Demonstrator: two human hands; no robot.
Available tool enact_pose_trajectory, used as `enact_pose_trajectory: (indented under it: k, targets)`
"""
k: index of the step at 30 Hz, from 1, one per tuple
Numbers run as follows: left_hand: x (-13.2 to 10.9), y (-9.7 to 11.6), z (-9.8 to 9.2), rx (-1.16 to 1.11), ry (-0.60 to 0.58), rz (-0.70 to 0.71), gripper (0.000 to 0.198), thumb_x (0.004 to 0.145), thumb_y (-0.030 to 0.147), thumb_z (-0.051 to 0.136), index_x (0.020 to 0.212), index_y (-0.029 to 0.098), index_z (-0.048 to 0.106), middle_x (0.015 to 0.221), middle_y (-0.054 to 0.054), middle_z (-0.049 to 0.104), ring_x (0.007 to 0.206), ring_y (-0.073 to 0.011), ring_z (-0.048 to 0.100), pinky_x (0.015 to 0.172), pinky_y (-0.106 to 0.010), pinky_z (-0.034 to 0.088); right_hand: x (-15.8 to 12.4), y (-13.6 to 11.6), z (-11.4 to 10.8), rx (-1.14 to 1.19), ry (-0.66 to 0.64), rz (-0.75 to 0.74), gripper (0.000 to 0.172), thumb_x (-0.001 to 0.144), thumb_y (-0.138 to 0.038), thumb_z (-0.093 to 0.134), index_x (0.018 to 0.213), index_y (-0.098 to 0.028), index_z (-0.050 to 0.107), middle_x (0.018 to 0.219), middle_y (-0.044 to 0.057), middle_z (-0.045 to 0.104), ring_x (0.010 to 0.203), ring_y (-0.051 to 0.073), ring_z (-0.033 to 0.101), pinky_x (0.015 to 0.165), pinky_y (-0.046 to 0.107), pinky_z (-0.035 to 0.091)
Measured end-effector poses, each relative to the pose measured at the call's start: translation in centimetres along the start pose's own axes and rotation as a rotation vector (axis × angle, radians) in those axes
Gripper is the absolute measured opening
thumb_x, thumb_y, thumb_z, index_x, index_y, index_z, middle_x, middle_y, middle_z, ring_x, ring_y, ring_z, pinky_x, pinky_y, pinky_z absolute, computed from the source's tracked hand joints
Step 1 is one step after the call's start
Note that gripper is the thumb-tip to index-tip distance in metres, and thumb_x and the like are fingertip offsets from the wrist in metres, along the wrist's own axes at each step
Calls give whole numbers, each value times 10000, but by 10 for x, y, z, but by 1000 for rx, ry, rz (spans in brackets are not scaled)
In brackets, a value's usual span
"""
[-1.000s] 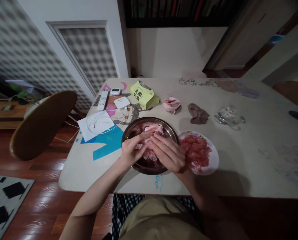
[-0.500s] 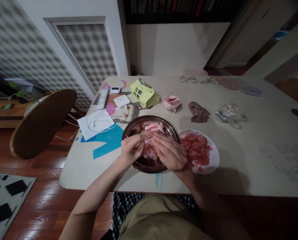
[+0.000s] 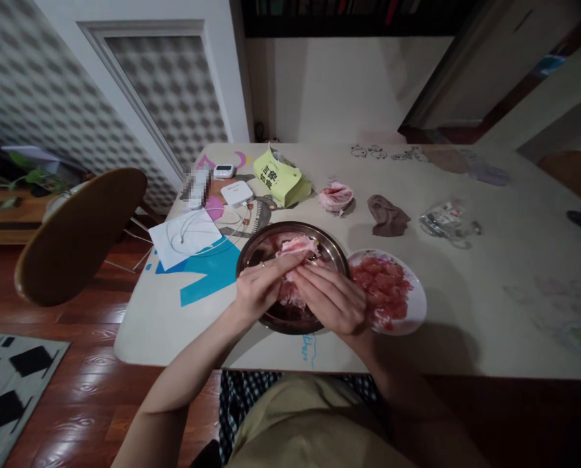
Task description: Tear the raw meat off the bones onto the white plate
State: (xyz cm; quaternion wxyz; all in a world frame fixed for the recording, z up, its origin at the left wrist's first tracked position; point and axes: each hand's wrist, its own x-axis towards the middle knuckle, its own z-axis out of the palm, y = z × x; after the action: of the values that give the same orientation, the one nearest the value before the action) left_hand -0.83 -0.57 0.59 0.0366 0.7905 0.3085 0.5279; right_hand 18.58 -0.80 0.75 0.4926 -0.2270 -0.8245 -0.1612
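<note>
Over a round metal bowl [image 3: 290,225] my left hand [image 3: 260,287] and my right hand [image 3: 333,300] meet, fingers closed and fingertips pinched together. They grip a pomelo segment that my fingers mostly hide. Pink pomelo peel and membrane [image 3: 297,246] lie in the bowl, behind and beneath my hands. Just right of the bowl, partly behind my right hand, a white plate [image 3: 420,311] bears a heap of peeled red pomelo flesh [image 3: 381,286]. Farther back on the table sits a pink piece of pomelo [image 3: 336,197] with its rind.
A yellow-green bag [image 3: 283,182], a white box [image 3: 237,193] with a cable and a small white device [image 3: 224,171] stand at the back left. White paper [image 3: 186,239] lies near them. A brown cloth [image 3: 388,216] and crumpled clear plastic [image 3: 446,222] lie right. A chair [image 3: 80,237] is left.
Both hands stay together over the bowl, with a slight shift of the fingers around the pomelo segment. The whole view has tilted a little, so the table appears slightly higher.
</note>
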Motion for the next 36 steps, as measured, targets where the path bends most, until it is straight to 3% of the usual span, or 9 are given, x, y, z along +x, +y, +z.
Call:
enact_pose_trajectory:
  k: [5, 10, 14, 20, 28, 36]
  targets:
    - [1, -2, 0, -19, 5, 40, 460, 1000, 19, 529, 1418, 172, 645, 1300, -94, 772, 1219, -165, 747, 1064, -252, 613, 0, -1, 6, 56, 53, 88, 513, 918, -77, 751, 1410, -172, 644, 1142, 51, 817, 1099, 183, 775, 1023, 316, 654]
    - [-4, -5, 3, 41, 37, 43, 467, 996, 34, 569, 1441, 163, 630, 1275, -101, 782, 1191, -169, 761, 1063, -256, 618, 0, 0, 9, 1, -11, 51, 391, 943, -115, 740, 1330, -141, 689, 1146, 81, 808, 1152, 213, 753, 1035, 341, 643]
    - [-8, -7, 3, 68, 25, 67, 525, 1007, 32, 548, 1517, 159, 555, 1352, -117, 743, 1279, -186, 716, 1112, -295, 599, -1, -1, 7, -9, -33, 14, 350, 969, -68, 675, 1308, -148, 698, 1176, 73, 802, 1173, 204, 741, 1073, 359, 631]
    - [-8, -5, -2, 19, -14, 95, 498, 1049, 116, 540, 1545, 152, 516, 1431, -129, 694, 1354, -201, 667, 1137, -331, 593, 8, -8, 6, -61, 63, 12, 231, 937, -119, 736, 1168, -126, 747, 1004, 67, 823, 981, 182, 787, 1008, 325, 665]
    - [-4, -1, -3, -40, -8, 140, 465, 1060, 140, 530, 1525, 146, 538, 1417, -141, 701, 1353, -218, 668, 1104, -359, 622, 10, -16, 4, -23, 50, 98, 194, 929, -102, 728, 1123, -106, 731, 979, 80, 808, 980, 185, 779, 1036, 339, 652]
    - [-4, 0, -1, -16, 33, 128, 485, 1031, 90, 556, 1512, 150, 553, 1371, -125, 731, 1306, -200, 699, 1097, -318, 618, 17, -19, 6, 81, 111, 211, 322, 907, -49, 725, 1213, -146, 708, 969, 64, 804, 944, 184, 780, 997, 344, 665]
